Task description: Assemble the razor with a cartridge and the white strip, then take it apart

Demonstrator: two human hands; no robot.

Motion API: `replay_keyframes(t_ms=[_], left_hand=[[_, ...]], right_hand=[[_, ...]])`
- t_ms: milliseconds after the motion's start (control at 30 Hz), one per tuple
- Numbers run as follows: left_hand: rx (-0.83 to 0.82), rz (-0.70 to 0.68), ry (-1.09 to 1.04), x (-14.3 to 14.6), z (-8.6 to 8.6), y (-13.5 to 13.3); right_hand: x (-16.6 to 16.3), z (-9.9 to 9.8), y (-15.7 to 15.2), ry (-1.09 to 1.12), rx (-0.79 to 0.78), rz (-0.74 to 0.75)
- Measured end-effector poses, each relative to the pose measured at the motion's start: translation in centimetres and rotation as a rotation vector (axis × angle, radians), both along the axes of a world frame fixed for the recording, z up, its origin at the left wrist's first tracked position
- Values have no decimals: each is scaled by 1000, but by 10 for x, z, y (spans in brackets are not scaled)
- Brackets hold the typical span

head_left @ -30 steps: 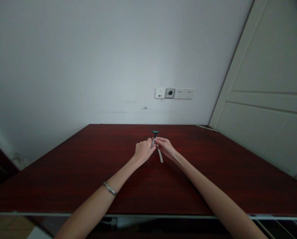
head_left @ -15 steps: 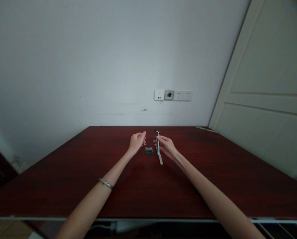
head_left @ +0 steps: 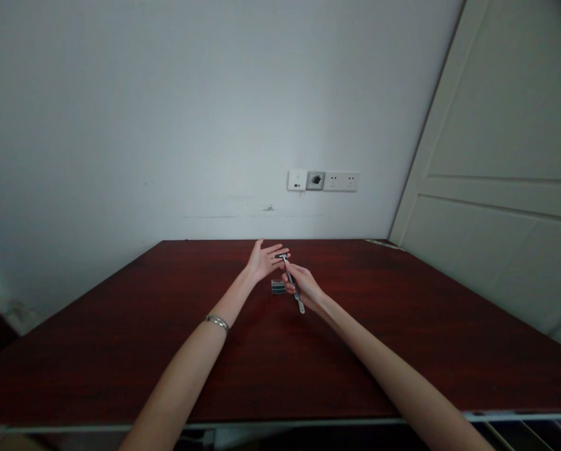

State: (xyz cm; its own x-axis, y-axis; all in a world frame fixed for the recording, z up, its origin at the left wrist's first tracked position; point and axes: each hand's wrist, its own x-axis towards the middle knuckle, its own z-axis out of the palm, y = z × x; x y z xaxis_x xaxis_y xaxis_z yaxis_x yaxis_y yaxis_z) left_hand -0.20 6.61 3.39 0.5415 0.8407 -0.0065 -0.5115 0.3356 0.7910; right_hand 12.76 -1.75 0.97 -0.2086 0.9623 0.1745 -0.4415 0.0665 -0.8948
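Note:
A razor [head_left: 290, 277] with a dark head and a pale handle end is pinched in my right hand [head_left: 304, 285]. Its head points up and to the left, in front of the fingers of my left hand [head_left: 263, 260]. That left hand is open, palm showing and fingers spread; whether it touches the razor head I cannot tell. Below the hands a small clear case [head_left: 277, 287] with dark contents lies on the table, partly beside my right fingertips. A silver bracelet [head_left: 217, 322] circles my left wrist.
The dark red wooden table [head_left: 143, 351] reaches back to a pale wall [head_left: 214, 125] with sockets and a switch plate [head_left: 323, 181]. A white panelled door [head_left: 501, 207] stands at the right. A thin flat strip [head_left: 384, 244] lies at the table's back right corner.
My left hand has opened from a loose curl, palm now showing. My right hand has moved left with the razor, turning it so its head meets the view by my left fingers.

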Motion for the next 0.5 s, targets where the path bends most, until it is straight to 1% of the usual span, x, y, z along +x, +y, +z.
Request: replay_keyframes(t_ms=[167,300,500], left_hand=[[-81,-64,-127,4,-12,-1],[-120,-80,-154,8,-18,-4],[-126,-74,-143,17,-18,-11]], right_hand=[[-3,-5,2,-10,-131,15],[-8,-10,0,-30,-209,15],[-16,-9,-8,-48,-237,-128]])
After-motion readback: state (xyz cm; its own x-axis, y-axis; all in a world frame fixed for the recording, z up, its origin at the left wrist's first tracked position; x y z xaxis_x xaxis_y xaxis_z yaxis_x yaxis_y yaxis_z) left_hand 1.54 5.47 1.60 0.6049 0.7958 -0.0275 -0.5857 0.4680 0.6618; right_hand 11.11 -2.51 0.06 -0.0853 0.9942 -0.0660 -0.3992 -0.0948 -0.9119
